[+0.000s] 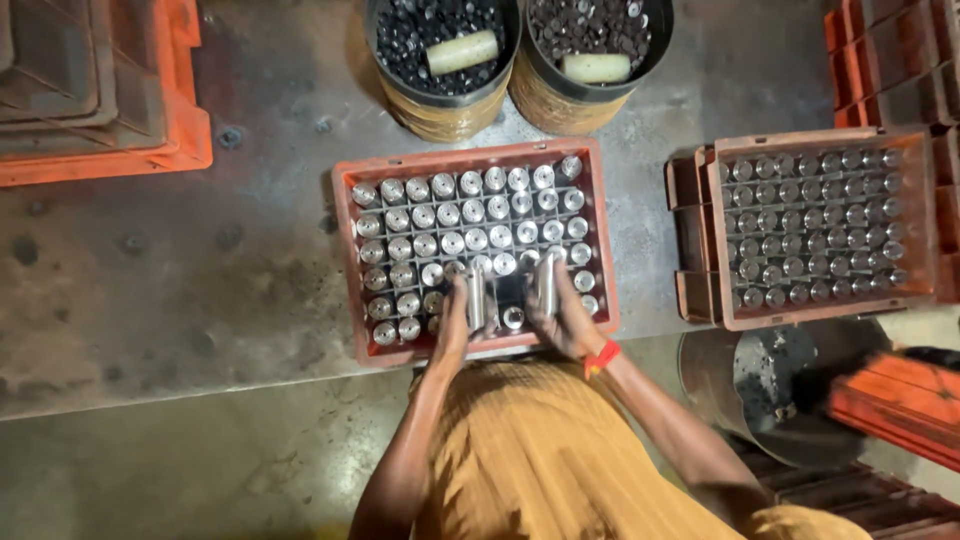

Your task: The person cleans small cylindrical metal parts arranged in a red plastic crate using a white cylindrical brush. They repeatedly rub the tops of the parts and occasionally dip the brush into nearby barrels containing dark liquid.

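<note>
Closest in, both hands are over the near edge of the orange crate (345,262) that sits mid-worktop. The left hand (455,318) is wrapped around one shiny metal cylinder (476,298), held upright, and the right hand (565,318), red band at the wrist, grips a second cylinder (546,284) the same way. Upright looks deliberate: the crate is split by a grid into single cells, and a piece held on end lines up with a cell. Between the two hands there's a dark gap with one lone piece (513,318) standing in it, so the near row's middle cells are not full. Either side of the gap and all the way to the far edge, the cells are packed with cylinders, round tops up, one per cell, which keeps them from knocking each other.

Off toward the right edge of the worktop, a second orange crate (722,240) holds smaller, duller pieces in tight rows. At the left, a stack of empty orange crates (180,110) waits. Farthest out, at the far edge, two round drums (445,110) stand side by side, each heaped with dark parts and each with a pale cylinder (462,52) lying on top.
</note>
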Demonstrator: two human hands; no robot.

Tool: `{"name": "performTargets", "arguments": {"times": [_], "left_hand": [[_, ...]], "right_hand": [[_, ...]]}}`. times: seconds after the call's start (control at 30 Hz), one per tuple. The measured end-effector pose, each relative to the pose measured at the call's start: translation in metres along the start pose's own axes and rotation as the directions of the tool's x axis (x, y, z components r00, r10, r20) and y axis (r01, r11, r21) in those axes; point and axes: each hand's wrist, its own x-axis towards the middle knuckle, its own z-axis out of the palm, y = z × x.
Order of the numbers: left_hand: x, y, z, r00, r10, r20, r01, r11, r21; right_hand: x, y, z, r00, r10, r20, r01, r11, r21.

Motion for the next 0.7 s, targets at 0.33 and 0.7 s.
{"name": "performTargets", "arguments": {"times": [0.33,0.7], "left_hand": [[-0.037,0.008,-0.008,0.613,0.650,0.450,-0.721,0.225,0.656],[0.018,0.018,-0.014,0.499,0.166,0.851,-0.778,-0.347,0.524]], "right_hand": [[-0.027,0.012,0.005,0.844,-0.473,0.254,0.441,0.341,-0.830],[0.013,0.011,-0.025,0.716,-0.031,0.697,0.697,0.088,-0.712]]}}
